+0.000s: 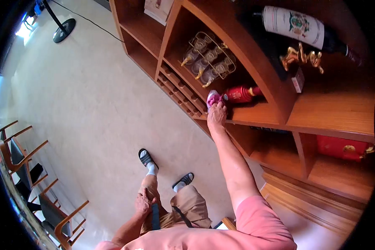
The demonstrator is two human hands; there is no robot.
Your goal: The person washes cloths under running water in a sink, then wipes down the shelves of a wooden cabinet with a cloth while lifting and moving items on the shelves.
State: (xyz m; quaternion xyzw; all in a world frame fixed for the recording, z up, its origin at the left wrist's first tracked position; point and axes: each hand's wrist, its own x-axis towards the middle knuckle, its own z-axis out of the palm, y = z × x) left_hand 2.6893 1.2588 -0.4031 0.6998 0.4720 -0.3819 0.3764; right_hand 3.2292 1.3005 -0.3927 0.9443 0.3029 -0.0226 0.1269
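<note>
My right hand is closed on a bunched pink-and-white cloth at the front edge of a wooden shelf. Just beyond the cloth stands a red bottle with a gold band at its neck; whether the cloth touches it I cannot tell. Behind, on the same shelf, a gold wire rack carries several small clear glasses with gold handles. My left hand rests on my bent knee, fingers laid over it and holding nothing.
The wooden cabinet fills the right side. Higher up lie a large dark wine bottle and a gold figurine. A red box sits in a lower compartment. Chairs line the left, and a black stand base is on the floor.
</note>
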